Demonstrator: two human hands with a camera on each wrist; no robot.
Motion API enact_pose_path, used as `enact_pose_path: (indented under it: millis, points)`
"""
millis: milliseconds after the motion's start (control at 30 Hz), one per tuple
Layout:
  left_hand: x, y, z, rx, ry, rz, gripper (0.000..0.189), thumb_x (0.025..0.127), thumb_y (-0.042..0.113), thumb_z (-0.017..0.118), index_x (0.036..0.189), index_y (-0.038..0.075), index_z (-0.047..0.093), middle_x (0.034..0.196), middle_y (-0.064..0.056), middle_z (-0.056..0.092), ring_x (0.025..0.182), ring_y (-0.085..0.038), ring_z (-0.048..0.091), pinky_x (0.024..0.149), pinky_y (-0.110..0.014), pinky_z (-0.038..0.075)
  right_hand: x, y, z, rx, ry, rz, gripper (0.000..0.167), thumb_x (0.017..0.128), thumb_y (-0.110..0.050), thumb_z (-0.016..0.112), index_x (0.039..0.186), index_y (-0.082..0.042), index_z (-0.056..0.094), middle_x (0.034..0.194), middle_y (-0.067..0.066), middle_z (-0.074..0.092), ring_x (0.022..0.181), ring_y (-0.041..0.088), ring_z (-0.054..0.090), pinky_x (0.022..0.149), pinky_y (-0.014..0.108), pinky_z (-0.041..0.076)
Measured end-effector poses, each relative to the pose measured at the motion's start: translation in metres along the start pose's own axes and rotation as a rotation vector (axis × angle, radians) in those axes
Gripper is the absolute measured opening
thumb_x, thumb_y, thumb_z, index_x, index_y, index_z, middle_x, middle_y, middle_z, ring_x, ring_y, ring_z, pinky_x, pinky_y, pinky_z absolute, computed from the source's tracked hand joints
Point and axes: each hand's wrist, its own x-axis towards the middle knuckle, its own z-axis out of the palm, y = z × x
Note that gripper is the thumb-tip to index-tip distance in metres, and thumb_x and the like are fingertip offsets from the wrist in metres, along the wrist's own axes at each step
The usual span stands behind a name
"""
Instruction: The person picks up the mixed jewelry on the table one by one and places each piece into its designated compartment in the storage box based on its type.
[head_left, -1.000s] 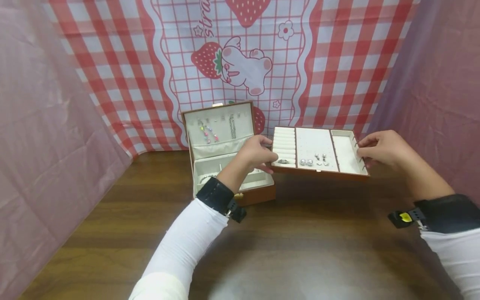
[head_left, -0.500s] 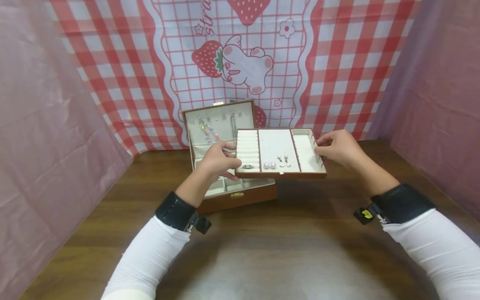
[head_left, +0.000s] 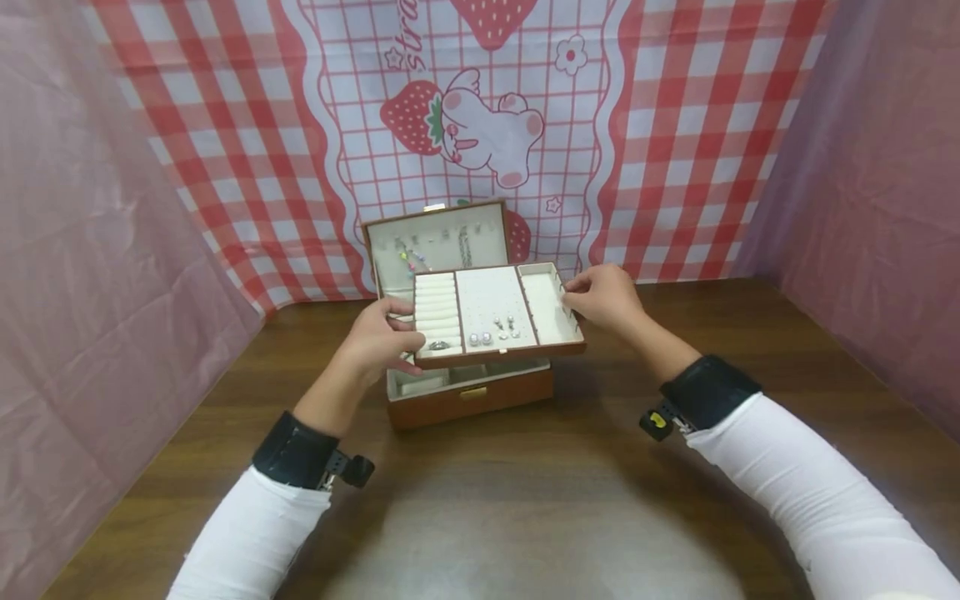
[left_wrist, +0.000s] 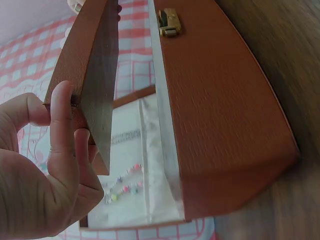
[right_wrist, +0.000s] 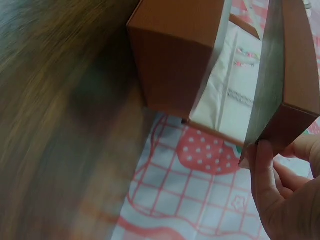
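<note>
Both hands hold a brown jewelry tray (head_left: 487,292) above the open base of a brown jewelry box (head_left: 471,407). My left hand (head_left: 375,337) grips its left end, thumb at the front corner; in the left wrist view, fingers (left_wrist: 62,120) reach under the tray's edge. The right hand (head_left: 606,296) pinches the right end, fingertips on the end wall. Inside the tray are cream ring rolls with a ring (head_left: 438,345), a middle panel with several earrings (head_left: 482,338), and a side compartment. A gap separates tray and base in both wrist views.
The box's lid (head_left: 450,233) leans upright behind, with a colorful bead necklace (left_wrist: 125,187) and a silver chain (head_left: 464,247) hanging inside. A brass clasp (left_wrist: 169,22) sits on the box front. Behind stands a red checkered cloth (head_left: 690,125) above the wooden table (head_left: 525,500).
The tray, held in both hands, has moved left from beside the box to over its base. It now covers part of the lid and most of the base's compartments.
</note>
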Motion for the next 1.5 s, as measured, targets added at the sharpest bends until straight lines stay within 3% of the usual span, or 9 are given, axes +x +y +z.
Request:
enact_pose_path:
  millis: [167, 367, 633, 800, 933, 1300, 1500]
  points:
    - [-0.004, -0.008, -0.012, 0.002, 0.022, -0.027, 0.062, 0.081, -0.007, 0.059, 0.138, -0.003, 0.036, 0.124, -0.023, 0.041, 0.093, -0.031, 0.056, 0.067, -0.046, 0.059, 0.010, -0.007, 0.018, 0.057, 0.013, 0.006, 0.025, 0.087, -0.016, 0.070, 0.103, 0.002, 0.074, 0.100, 0.018, 0.071, 0.082, 0.027, 0.064, 0.067, 0.035, 0.055]
    - [-0.008, -0.023, -0.018, -0.022, 0.023, -0.049, 0.062, 0.083, -0.008, 0.056, 0.140, -0.008, 0.032, 0.127, -0.029, 0.040, 0.083, -0.029, 0.059, 0.064, -0.040, 0.060, 0.019, -0.009, 0.035, -0.016, -0.023, -0.035, 0.023, 0.086, -0.014, 0.066, 0.100, 0.002, 0.075, 0.095, 0.016, 0.072, 0.082, 0.026, 0.061, 0.069, 0.035, 0.052]
    - [-0.008, -0.037, -0.021, -0.039, 0.021, -0.065, 0.063, 0.080, -0.011, 0.052, 0.138, -0.013, 0.027, 0.114, -0.023, 0.042, 0.072, -0.020, 0.054, 0.063, -0.037, 0.060, 0.025, -0.012, 0.052, -0.075, -0.087, -0.071, 0.021, 0.086, -0.010, 0.064, 0.098, 0.002, 0.075, 0.097, 0.015, 0.072, 0.082, 0.024, 0.061, 0.074, 0.037, 0.053]
    - [-0.006, -0.044, -0.019, -0.049, 0.008, -0.080, 0.063, 0.080, -0.011, 0.052, 0.137, -0.014, 0.027, 0.104, -0.019, 0.044, 0.068, -0.017, 0.051, 0.062, -0.036, 0.059, 0.024, -0.008, 0.059, -0.083, -0.110, -0.050, 0.024, 0.087, -0.009, 0.061, 0.103, 0.002, 0.074, 0.104, 0.016, 0.071, 0.089, 0.028, 0.064, 0.081, 0.040, 0.054]
    - [-0.004, -0.047, -0.016, -0.058, 0.014, -0.082, 0.062, 0.080, -0.012, 0.052, 0.136, -0.015, 0.026, 0.100, -0.018, 0.044, 0.067, -0.017, 0.050, 0.061, -0.036, 0.059, 0.026, -0.008, 0.062, -0.074, -0.112, -0.029, 0.026, 0.087, -0.009, 0.059, 0.105, 0.003, 0.073, 0.108, 0.018, 0.070, 0.096, 0.031, 0.064, 0.084, 0.042, 0.054]
    - [0.001, -0.047, -0.016, -0.026, 0.042, -0.099, 0.060, 0.081, -0.011, 0.053, 0.136, -0.015, 0.029, 0.108, -0.022, 0.045, 0.070, -0.020, 0.056, 0.061, -0.034, 0.059, 0.033, -0.012, 0.066, -0.111, -0.088, -0.047, 0.023, 0.088, -0.007, 0.059, 0.103, 0.003, 0.074, 0.108, 0.017, 0.070, 0.097, 0.031, 0.064, 0.086, 0.042, 0.053]
    - [0.002, -0.047, -0.017, 0.043, 0.061, -0.087, 0.060, 0.082, -0.009, 0.055, 0.137, -0.015, 0.032, 0.105, -0.021, 0.049, 0.065, -0.018, 0.059, 0.058, -0.032, 0.059, 0.033, -0.012, 0.069, -0.111, -0.092, -0.065, 0.025, 0.090, -0.006, 0.059, 0.108, 0.005, 0.072, 0.111, 0.019, 0.069, 0.101, 0.035, 0.064, 0.086, 0.043, 0.053]
